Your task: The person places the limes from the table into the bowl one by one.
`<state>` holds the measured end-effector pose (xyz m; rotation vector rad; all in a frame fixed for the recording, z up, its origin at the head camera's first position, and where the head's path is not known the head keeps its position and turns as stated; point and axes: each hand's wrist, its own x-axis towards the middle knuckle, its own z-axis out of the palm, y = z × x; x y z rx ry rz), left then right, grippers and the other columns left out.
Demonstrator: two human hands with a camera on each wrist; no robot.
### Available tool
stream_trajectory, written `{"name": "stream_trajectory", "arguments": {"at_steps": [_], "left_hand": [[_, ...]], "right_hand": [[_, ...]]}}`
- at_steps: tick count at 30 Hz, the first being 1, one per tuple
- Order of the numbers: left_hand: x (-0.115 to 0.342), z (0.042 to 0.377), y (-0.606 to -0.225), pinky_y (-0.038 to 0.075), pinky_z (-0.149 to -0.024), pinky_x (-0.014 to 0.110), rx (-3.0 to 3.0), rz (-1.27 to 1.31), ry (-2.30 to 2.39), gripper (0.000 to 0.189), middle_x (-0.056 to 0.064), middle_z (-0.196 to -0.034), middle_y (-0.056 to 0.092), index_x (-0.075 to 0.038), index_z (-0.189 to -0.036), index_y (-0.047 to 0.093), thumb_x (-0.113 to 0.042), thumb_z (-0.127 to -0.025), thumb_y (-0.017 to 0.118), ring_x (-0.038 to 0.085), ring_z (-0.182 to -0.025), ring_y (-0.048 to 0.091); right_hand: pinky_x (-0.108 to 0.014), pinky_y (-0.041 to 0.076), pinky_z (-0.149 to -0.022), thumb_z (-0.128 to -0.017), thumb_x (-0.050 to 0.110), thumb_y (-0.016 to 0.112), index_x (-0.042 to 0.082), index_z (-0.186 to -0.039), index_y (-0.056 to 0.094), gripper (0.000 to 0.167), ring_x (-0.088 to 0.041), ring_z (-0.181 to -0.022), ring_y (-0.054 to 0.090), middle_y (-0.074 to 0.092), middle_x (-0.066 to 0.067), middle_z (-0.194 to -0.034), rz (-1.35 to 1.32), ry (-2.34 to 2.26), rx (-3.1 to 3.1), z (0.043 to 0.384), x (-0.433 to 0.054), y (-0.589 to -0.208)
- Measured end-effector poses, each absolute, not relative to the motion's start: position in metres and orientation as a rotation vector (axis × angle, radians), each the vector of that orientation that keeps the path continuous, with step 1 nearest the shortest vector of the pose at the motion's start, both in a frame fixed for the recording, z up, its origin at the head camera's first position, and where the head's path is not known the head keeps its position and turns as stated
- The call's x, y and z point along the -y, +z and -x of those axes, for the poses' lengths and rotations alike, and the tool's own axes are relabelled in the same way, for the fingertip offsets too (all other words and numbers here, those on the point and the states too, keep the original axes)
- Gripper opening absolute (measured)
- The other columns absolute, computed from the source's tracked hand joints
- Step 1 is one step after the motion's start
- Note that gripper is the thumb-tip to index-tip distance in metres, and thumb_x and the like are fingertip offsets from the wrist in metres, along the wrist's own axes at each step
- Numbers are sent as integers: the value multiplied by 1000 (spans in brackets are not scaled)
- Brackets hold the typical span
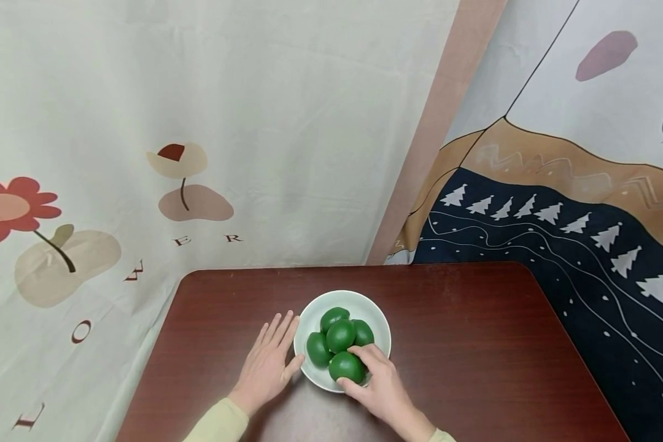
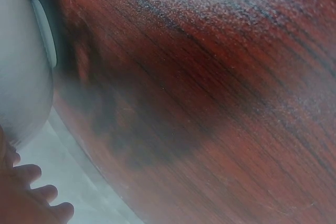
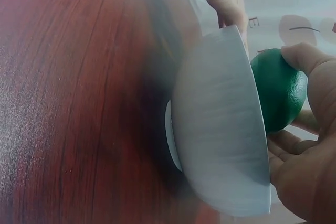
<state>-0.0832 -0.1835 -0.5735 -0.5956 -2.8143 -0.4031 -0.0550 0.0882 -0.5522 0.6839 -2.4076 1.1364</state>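
Observation:
A white bowl [image 1: 383,344] holding several green limes [image 1: 341,335] stands on the table. My right hand [image 1: 383,387] grips the nearest lime [image 1: 347,367] between thumb and fingers at the bowl's near right side. In the right wrist view that lime [image 3: 278,90] shows at the rim of the bowl [image 3: 223,124], with my thumb on one side of it. My left hand [image 1: 267,365] has its fingers straight and lies against the bowl's left side. The left wrist view shows only the fingertips [image 2: 47,192] beside the bowl [image 2: 23,61].
The dark red wooden table [image 1: 464,344] extends on both sides of the bowl, its far edge close behind. A pale printed curtain [image 1: 287,135] hangs at the back and left. A dark blue cloth with white trees [image 1: 547,212] hangs at the right.

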Motion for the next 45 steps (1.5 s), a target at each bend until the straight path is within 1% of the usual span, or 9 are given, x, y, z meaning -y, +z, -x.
{"name": "stream_trajectory", "arguments": {"at_steps": [8, 15, 21, 32, 45], "left_hand": [[183, 83, -574, 33, -120, 58, 2821, 589, -402, 75, 16, -163, 40, -4, -158, 41, -46, -98, 58, 41, -149, 38], [183, 84, -572, 33, -120, 58, 2815, 596, -397, 74, 15, -163, 40, -4, -157, 42, -46, -98, 57, 41, -149, 39], [183, 84, -573, 34, -119, 58, 2804, 598, -389, 74, 16, -162, 41, -3, -157, 42, -46, -98, 58, 41, -148, 39], [183, 84, -573, 34, -119, 59, 2807, 595, -386, 74, 16, -162, 41, -4, -157, 42, -46, -98, 58, 41, -148, 39], [183, 83, -574, 33, -120, 57, 2811, 591, -415, 74, 15, -163, 40, -5, -158, 41, -45, -99, 58, 40, -150, 36]], "right_hand": [[-23, 56, -73, -69, 29, 93, 8, -113, 73, 53, -6, -87, 63, 66, 2, -102, -667, 1120, 2483, 53, -82, -552], [-24, 56, -71, -68, 33, 92, 10, -112, 73, 53, -6, -85, 62, 65, 4, -102, -638, 1054, 2527, 52, -77, -550], [-25, 56, -70, -66, 32, 93, 9, -111, 73, 54, -7, -84, 61, 63, 3, -101, -640, 1000, 2540, 53, -74, -550], [-28, 56, -72, -66, 34, 94, 10, -110, 72, 55, -8, -86, 59, 59, 3, -100, -638, 948, 2570, 52, -68, -551], [-31, 56, -73, -69, 37, 93, 10, -113, 72, 56, -11, -89, 59, 59, 2, -101, -631, 951, 2599, 52, -66, -553]]}}
